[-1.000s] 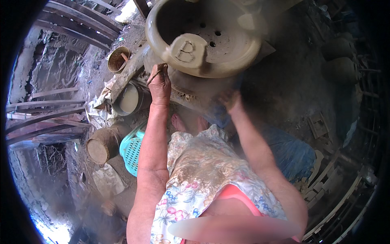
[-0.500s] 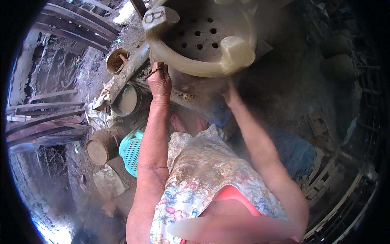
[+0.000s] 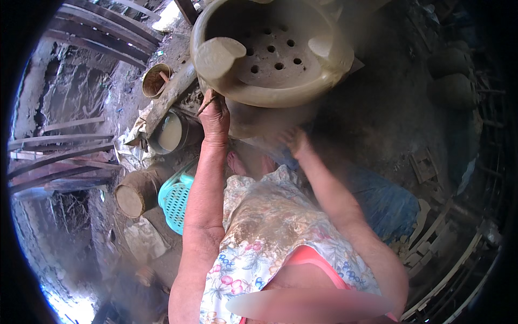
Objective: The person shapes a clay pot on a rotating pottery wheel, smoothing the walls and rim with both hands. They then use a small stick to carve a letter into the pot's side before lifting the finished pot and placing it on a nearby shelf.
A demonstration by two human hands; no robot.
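A large wet clay stove [image 3: 272, 51] with a perforated floor and thick knobs on its rim stands in front of me. My left hand [image 3: 214, 116] presses a small scraping tool [image 3: 206, 101] against the stove's outer wall, low on the left side. My right hand [image 3: 294, 139] touches the lower wall on the near side, fingers spread; it is blurred by motion. Both hands are smeared with clay. My flowered clothing [image 3: 264, 232] fills the lower middle.
A bucket of pale slip [image 3: 170, 132] stands left of the stove. A small clay cup [image 3: 155, 81], a log stump [image 3: 137, 191] and a turquoise plastic basket [image 3: 175, 197] sit at the left. Wooden slats [image 3: 65, 156] lie beyond. Dark round pots [image 3: 450, 75] are at the right.
The clay stove has turned, its rim knobs shifting position. My left hand stays at the wall with the tool; my right hand has slid along the lower wall.
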